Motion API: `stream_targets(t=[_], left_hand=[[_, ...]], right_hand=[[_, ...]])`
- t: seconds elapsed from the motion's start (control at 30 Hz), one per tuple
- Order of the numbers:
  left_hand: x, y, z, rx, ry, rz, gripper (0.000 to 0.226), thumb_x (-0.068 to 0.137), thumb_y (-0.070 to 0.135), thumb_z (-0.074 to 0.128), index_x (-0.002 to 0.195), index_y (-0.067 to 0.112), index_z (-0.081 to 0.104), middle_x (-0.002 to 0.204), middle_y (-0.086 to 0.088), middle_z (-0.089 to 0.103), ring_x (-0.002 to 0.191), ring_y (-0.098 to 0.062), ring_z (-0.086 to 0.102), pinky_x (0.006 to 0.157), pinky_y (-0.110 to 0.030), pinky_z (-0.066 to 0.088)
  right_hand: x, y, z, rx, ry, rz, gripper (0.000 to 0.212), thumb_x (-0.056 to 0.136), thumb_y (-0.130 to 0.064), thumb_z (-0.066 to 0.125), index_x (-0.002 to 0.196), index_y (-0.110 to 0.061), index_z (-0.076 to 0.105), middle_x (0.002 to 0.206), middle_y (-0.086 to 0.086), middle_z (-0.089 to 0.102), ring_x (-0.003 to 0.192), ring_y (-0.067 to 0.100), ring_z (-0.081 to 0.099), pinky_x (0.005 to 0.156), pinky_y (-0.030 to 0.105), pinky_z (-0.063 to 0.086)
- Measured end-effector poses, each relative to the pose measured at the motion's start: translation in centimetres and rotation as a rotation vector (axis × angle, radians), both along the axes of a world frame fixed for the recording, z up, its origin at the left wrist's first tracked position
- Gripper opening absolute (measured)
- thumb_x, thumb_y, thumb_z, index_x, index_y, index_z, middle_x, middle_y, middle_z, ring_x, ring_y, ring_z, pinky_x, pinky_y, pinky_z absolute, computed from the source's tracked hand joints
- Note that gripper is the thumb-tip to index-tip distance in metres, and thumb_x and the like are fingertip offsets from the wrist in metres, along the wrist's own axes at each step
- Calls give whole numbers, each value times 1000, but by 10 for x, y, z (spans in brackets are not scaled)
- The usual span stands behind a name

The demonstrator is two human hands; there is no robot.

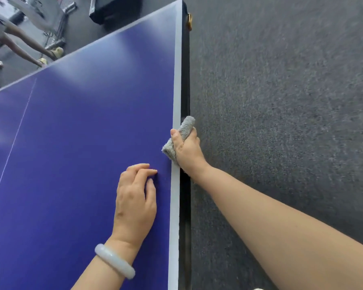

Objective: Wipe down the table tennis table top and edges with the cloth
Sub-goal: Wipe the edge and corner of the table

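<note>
Left hand (135, 197) w/ bangle (114, 261) lies flat on the blue table (82, 132), fingers loosely spread, empty – prob. bracing – while right hand (187, 151) clamps the folded cloth (181, 136) over the white edge (176, 91) – thumb on top, fingers wrapped down the side.

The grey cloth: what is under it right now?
The cloth, gripped by the right hand, is folded over the table's white border stripe and dark side edge. The part beneath is covered. The left hand rests flat nearby.
</note>
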State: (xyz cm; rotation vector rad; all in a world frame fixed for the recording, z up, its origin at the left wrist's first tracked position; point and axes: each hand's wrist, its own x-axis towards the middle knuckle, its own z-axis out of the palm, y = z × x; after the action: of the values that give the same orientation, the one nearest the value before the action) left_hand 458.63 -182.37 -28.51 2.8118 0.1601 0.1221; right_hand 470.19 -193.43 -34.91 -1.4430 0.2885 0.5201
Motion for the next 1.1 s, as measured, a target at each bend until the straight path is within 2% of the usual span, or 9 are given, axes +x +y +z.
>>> stream_targets(t=[0.2, 0.4, 0.53, 0.63, 0.73, 0.87, 0.97, 1.03, 1.1], left_hand=[[125, -11, -13, 37, 58, 46, 46, 103, 16, 42, 149, 15, 40, 160, -1, 27, 148, -17, 21, 120, -38, 17], [141, -14, -30, -18, -3, 130, 46, 104, 18, 39, 149, 23, 39, 160, 6, 28, 149, -12, 18, 121, -42, 16], [144, -12, -28, -20, 18, 149, 47, 103, 19, 40, 150, 26, 38, 160, 10, 26, 149, -9, 16, 120, -40, 14], [145, -13, -26, -18, 17, 151, 47, 102, 18, 40, 149, 25, 38, 159, 10, 27, 148, -10, 17, 119, -38, 14], [146, -14, -26, -18, 22, 155, 48, 102, 17, 40, 149, 26, 38, 159, 10, 27, 148, -10, 18, 119, -37, 14], [145, -15, -24, -8, 47, 154, 49, 102, 18, 40, 150, 27, 36, 160, 10, 25, 148, -10, 16, 120, -38, 14], [145, -14, -24, -10, 66, 162, 49, 103, 18, 39, 151, 27, 35, 160, 10, 23, 149, -11, 15, 120, -40, 13], [146, -15, -24, -3, 73, 165, 49, 102, 17, 38, 150, 26, 36, 160, 10, 24, 149, -12, 16, 121, -43, 15], [146, -15, -23, 2, 76, 166, 49, 102, 16, 39, 150, 25, 36, 160, 9, 24, 149, -13, 16, 121, -44, 16]], right_hand=[[-2, 3, -6, 20, -18, -8, 80, 100, -50, 47, 158, -12, 6, 154, 17, 25, 144, 31, 27, 116, 37, 22], [3, -6, -6, 17, -46, 36, 78, 101, -45, 45, 158, -12, 2, 154, 13, 21, 147, 27, 21, 120, 36, 18], [84, -2, 7, -15, -24, -32, 73, 101, -43, 46, 156, -6, 15, 154, 19, 30, 144, 32, 29, 120, 40, 22], [175, -2, 11, -5, -12, -71, 56, 102, -43, 46, 141, -5, 33, 141, 13, 44, 137, 35, 41, 115, 46, 32], [207, 1, 8, -27, 18, -82, 69, 102, -47, 45, 154, -8, 22, 151, 17, 38, 140, 34, 38, 117, 45, 29], [126, 4, 6, -31, -26, -119, 65, 103, -45, 42, 157, -19, 18, 145, 20, 46, 135, 34, 43, 115, 47, 32], [23, 1, 10, 11, -66, -127, 66, 103, -49, 36, 159, -25, 11, 153, 4, 36, 142, 15, 29, 118, 22, 17], [-17, -1, 14, 62, 4, -108, 73, 95, -62, 31, 157, -29, 8, 149, -7, 29, 144, 4, 21, 115, 16, 11], [-11, -1, 13, 75, 39, -96, 76, 92, -59, 32, 157, -29, 9, 145, -11, 27, 137, -6, 18, 112, 13, 8]])
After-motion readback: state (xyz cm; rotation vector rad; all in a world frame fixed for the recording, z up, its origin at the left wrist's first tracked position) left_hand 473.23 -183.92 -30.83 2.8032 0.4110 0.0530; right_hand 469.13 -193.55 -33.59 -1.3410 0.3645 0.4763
